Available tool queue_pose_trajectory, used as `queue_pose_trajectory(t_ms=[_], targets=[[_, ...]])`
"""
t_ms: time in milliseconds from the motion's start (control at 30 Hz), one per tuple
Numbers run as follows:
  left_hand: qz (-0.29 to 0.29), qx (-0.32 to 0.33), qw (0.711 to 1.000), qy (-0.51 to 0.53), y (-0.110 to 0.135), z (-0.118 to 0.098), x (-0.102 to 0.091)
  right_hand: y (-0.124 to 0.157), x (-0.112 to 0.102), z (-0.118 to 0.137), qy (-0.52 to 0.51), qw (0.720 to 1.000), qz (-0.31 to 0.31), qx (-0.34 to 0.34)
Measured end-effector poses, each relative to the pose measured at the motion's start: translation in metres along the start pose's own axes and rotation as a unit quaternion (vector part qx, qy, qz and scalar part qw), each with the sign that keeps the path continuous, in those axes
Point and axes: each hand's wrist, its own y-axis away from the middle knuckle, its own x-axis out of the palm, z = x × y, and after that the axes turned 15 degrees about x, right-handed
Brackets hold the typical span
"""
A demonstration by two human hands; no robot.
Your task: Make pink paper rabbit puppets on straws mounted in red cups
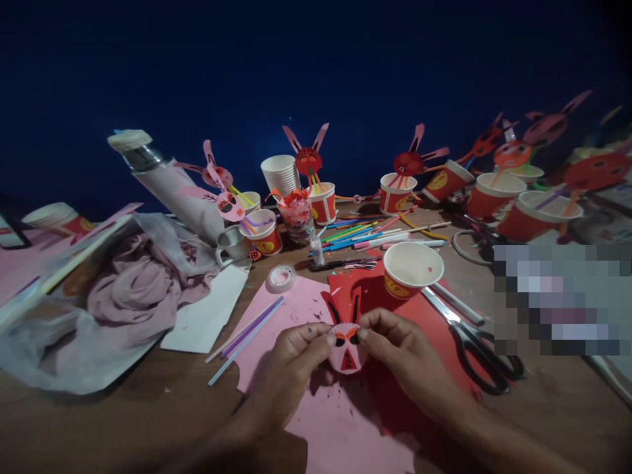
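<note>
Both hands pinch a small pink paper rabbit face (347, 350) with red ears, orange-and-black eyes and a red triangular mouth. My left hand (291, 368) grips its left edge with thumb and fingers. My right hand (395, 349) holds the right edge at the eye. The face hovers over a pink paper sheet (296, 309) and a red paper sheet (419, 316) on the wooden table. An empty red paper cup (409, 268) lies tilted just beyond the hands.
Black-handled scissors (474, 336) lie right of my hands. Straws (247, 332) lie on the left, a tape roll (281, 277) ahead. Coloured pens (365, 234), a glue bottle (316, 249), several cups with finished rabbits (309, 161) and a plastic bag with cloth (123, 283) crowd the table.
</note>
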Motion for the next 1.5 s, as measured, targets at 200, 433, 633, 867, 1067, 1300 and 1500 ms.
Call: queue_pose_trajectory(t_ms=[200,433,633,867,1067,1300,1500], targets=[[-0.004,-0.012,0.999,0.036,0.0028,-0.0002,-0.0021,-0.0011,0.0004,-0.0034,0.001,1.000,-0.004,0.012],[-0.007,-0.020,0.999,0.034,0.0040,0.0025,-0.0079,-0.0034,0.0018,-0.0049,0.014,1.000,-0.010,0.023],[-0.029,-0.030,0.999,-0.006,0.0027,0.0026,-0.0072,0.0001,0.0024,-0.0020,0.020,0.999,-0.011,0.042],[-0.041,-0.031,0.999,-0.001,0.0028,-0.0019,-0.0075,0.0023,0.0027,-0.0001,0.030,0.999,-0.017,0.018],[-0.005,-0.016,1.000,-0.010,0.0038,-0.0003,-0.0092,0.0020,0.0050,0.0009,0.026,0.999,-0.016,0.028],[0.010,-0.024,1.000,-0.003,0.0046,0.0016,-0.0092,-0.0001,0.0051,-0.0022,0.038,0.999,-0.017,0.024],[0.001,-0.036,0.999,0.002,0.0049,-0.0002,-0.0078,-0.0015,0.0045,-0.0038,0.038,0.999,-0.015,0.032]])
